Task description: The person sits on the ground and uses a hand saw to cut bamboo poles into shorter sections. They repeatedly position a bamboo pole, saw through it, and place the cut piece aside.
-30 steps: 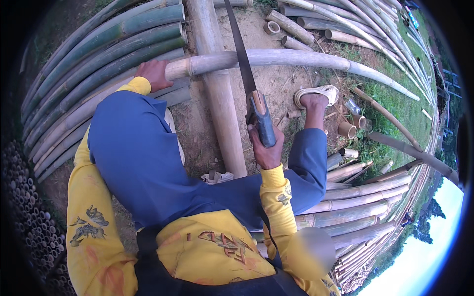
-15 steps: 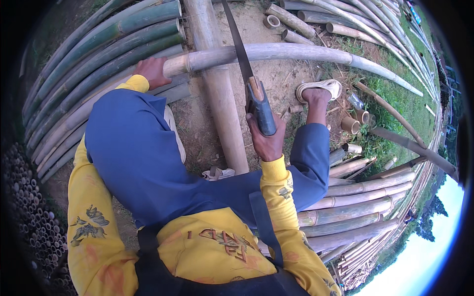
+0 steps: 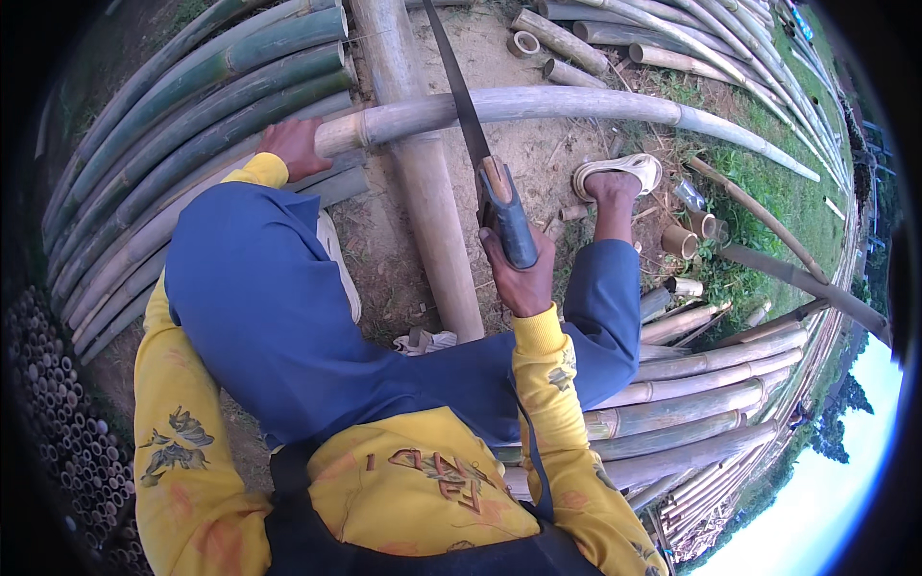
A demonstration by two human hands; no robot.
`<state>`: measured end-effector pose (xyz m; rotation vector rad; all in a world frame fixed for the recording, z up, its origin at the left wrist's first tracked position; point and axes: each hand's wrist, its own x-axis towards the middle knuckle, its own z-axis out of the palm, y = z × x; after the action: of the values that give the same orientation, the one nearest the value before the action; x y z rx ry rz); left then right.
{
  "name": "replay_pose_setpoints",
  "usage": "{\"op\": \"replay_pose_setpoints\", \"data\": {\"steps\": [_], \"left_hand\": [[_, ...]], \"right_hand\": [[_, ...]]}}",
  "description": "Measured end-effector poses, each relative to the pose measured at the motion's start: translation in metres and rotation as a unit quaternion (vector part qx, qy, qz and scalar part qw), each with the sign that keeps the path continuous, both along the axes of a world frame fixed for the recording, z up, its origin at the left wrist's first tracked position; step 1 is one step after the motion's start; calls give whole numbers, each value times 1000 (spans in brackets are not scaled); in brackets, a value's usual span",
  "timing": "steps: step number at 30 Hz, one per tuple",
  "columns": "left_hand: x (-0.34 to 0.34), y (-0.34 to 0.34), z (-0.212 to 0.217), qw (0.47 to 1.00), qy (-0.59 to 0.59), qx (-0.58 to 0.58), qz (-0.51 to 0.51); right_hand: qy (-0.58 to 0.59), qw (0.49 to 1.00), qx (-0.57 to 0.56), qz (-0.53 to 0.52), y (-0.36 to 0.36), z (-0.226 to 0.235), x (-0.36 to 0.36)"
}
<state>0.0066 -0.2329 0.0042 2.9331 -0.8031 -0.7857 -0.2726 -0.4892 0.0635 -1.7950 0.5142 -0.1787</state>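
Three stacks of bamboo loom largest, clock read from the middle of the view: green and grey poles lying side by side from nine to eleven o'clock; paler cut poles at four; a heap of tube ends, dark-shadowed, between eight and nine; next in bulk, blue trousers, knees spread, the left thigh broad at nine; a thick pale log on bare soil, running from between eleven and twelve down to near centre; across it, the long grey bamboo pole, from about eleven o'clock over to between two and three, bowed by the lens, a node ring just beside the left hand; handsaw pointing to twelve, its dark blade passing over the pole just to the right of the log, its tip at the upper edge; whether the teeth bite into the pole, cannot tell; right hand just off centre toward three, fingers clamped round the saw's dark handle; left hand between ten and eleven, laid over the pole, fingertips on the far side, how tightly closed cannot tell; pale sandal on the right foot at two; short bamboo cups between two and three; smallest, a bamboo ring between twelve and one, near cut lengths.
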Motion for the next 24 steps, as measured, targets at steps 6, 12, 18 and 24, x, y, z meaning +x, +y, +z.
{"op": "replay_pose_setpoints", "data": {"steps": [6,12,18,24], "left_hand": [[-10,9,-4,1000,13,13,12],[-8,-2,5,999,35,9,29],[-8,12,0,1000,-5,-8,5],[-17,5,-3,1000,-23,-10,-18]], "right_hand": [[79,996,-30,-31,34,58,-133],[77,997,-20,-24,14,40,-81],[25,999,-33,-12,20,-5,-36],[15,998,-27,-54,13,1,-32]]}}
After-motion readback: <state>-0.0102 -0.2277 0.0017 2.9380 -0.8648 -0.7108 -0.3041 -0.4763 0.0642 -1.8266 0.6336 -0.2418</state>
